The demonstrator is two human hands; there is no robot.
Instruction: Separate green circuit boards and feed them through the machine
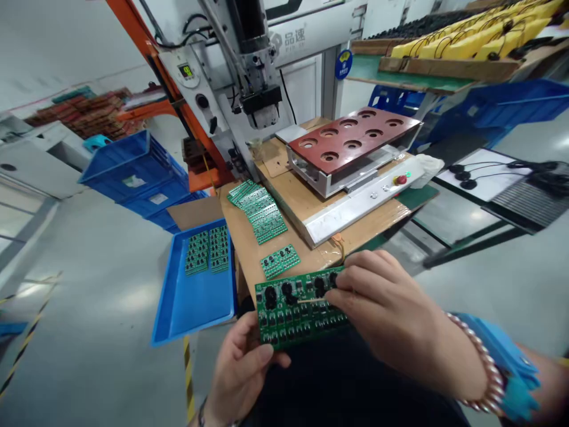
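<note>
Circuit board (299,308): green, held in the air just below the tabletop (249,249) edge.
Left hand (242,370): grip closed on the board's lower left corner.
Right hand (391,314): fingers pinched on a thin stick (311,300) touching the board's top.

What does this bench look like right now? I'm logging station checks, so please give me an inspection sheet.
Surface: cardboard-covered bench, partly bare.
Job's things: green circuit board panel with black round parts along its top edge, held over the lap.
Clutter: row of green board panels; one small panel; blue tray holding two more panels; red fixture plate with round holes.
Grippers: left hand holds the panel's lower edge; right hand holds a thin stick against the panel.
Cables: black leads on the machine head.
Surroundings: blue crates, grey floor, yellow parts on a shelf.
</note>
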